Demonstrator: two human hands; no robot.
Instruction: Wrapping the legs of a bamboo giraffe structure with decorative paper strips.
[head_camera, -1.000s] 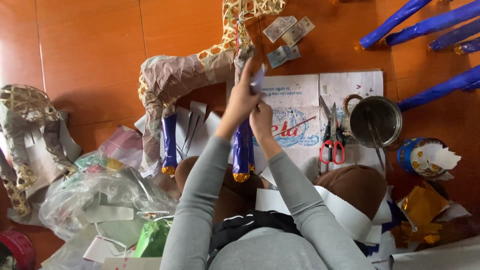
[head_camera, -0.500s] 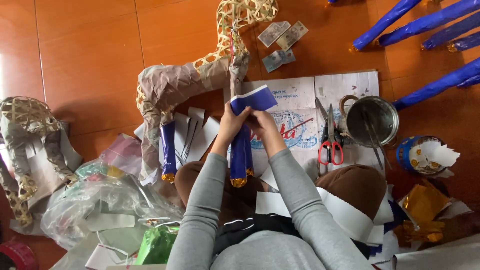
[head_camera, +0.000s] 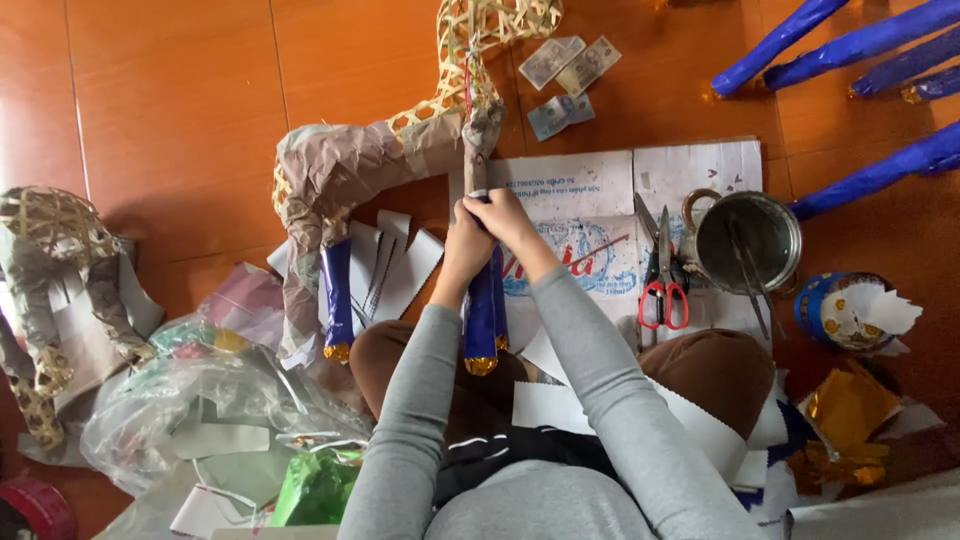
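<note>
A woven bamboo animal frame (head_camera: 380, 165), partly covered with brown paper, lies on the orange floor. One of its legs (head_camera: 483, 310) is wrapped in shiny blue paper with a gold tip. My left hand (head_camera: 467, 245) and my right hand (head_camera: 507, 222) both press around the top of that blue wrap, close together. A second blue-wrapped leg (head_camera: 337, 300) hangs to the left of them.
Red-handled scissors (head_camera: 661, 270) and a metal pot (head_camera: 747, 240) with a brush lie on flat cardboard (head_camera: 600, 180) to the right. Banknotes (head_camera: 566, 70) lie beyond. Blue wrapped sticks (head_camera: 850, 50) at top right. White paper strips (head_camera: 400, 265), plastic bags (head_camera: 180, 400) and another bamboo frame (head_camera: 50, 260) sit left.
The loose blue sheet held up above the leg has been brought down and folded around it; both hands have come lower and now clasp the wrap.
</note>
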